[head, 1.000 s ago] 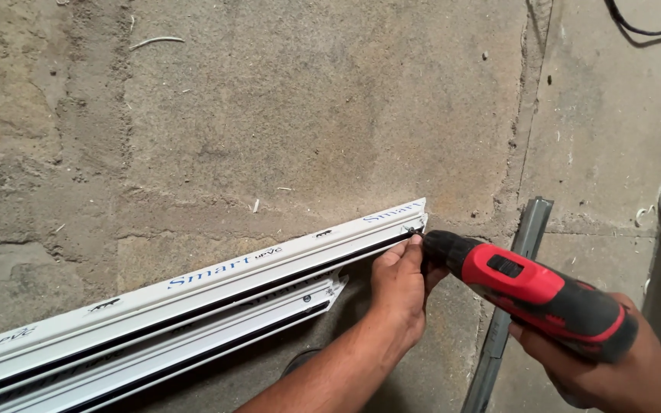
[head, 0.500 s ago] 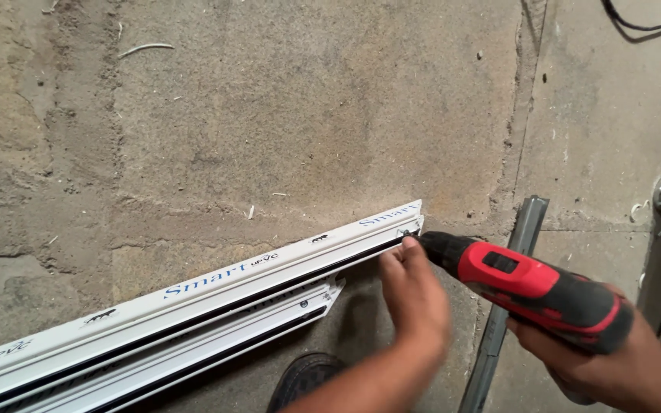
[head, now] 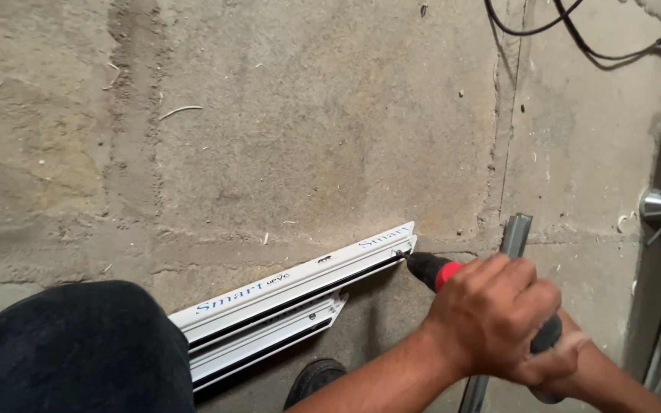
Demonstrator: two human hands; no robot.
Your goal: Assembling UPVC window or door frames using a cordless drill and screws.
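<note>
Nearest the camera, a dark trouser knee [head: 78,344] fills the lower left, and a black shoe [head: 311,378] stands on the concrete floor [head: 307,138] just below the work. Both hands are closed around a drill [head: 441,273] with a red body and black nose. The left hand [head: 491,317] lies on top, fingers wrapped over the body so that most of it is hidden. The right hand [head: 556,359] sits under and behind it, gripping the handle end; only part of it shows.

The drill points left and slightly up, its tip touching the right end of a white plastic window bar [head: 300,287]. That bar lies to the left of the hands, its long axis running from the lower left up to the right, so the drill meets it nearly end-on. It is a hollow white piece with dark grooves along its side and blue lettering on top; a second, shorter rail lies just below it.

Behind the hands a grey metal strip [head: 516,233] lies on the floor. Farther off, black cables [head: 575,42] cross the top right, and a metal cone [head: 659,205] sits at the right edge.
</note>
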